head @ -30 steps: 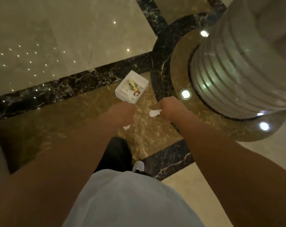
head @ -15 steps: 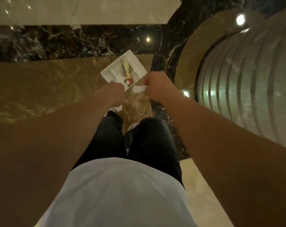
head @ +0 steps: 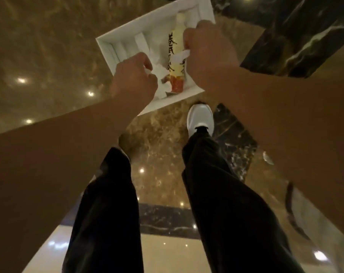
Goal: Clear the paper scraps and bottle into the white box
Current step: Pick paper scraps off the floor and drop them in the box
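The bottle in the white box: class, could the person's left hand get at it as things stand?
Probably yes. The bottle lies uncovered in the open white box, just beside the left hand. But that hand is closed on a paper scrap, so it must let go first.

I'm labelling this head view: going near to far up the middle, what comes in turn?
Black trousers → white shoe → near wall of the white box → bottle lying inside it.
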`<act>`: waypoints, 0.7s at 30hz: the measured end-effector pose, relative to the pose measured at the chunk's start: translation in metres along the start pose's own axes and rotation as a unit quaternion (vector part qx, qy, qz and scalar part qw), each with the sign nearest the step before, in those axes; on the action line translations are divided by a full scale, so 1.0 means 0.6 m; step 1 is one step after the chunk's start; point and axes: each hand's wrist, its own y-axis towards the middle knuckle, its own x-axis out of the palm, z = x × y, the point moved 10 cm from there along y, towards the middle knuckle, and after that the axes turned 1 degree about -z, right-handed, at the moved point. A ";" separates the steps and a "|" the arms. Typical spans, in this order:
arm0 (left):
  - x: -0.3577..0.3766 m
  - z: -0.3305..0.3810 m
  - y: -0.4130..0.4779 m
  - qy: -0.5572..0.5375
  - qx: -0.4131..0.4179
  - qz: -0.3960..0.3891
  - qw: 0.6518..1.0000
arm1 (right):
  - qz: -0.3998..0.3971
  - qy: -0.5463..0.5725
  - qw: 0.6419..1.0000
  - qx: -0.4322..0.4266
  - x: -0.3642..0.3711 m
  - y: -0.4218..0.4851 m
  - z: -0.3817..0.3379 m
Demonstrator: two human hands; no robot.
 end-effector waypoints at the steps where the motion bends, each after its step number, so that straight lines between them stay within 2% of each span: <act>1: 0.019 -0.007 0.029 -0.007 -0.002 0.018 1.000 | 0.000 -0.011 1.000 -0.020 0.025 0.018 0.011; 6: 0.082 -0.051 0.091 -0.059 -0.021 0.033 0.997 | -0.065 -0.059 0.995 -0.056 0.126 0.035 0.065; 10: 0.025 -0.076 0.037 -0.040 -0.035 0.032 0.998 | -0.102 -0.083 0.989 -0.071 0.082 0.012 0.030; 13: -0.083 -0.066 -0.074 -0.042 -0.078 0.009 0.996 | -0.124 -0.080 0.987 -0.070 -0.038 -0.045 -0.052; 17: -0.288 -0.031 -0.285 -0.122 -0.121 0.009 0.985 | -0.119 -0.043 0.989 -0.075 -0.258 -0.179 -0.214; 21: -0.564 -0.023 -0.445 -0.149 -0.128 0.074 0.978 | -0.058 -0.041 0.989 -0.130 -0.493 -0.325 -0.442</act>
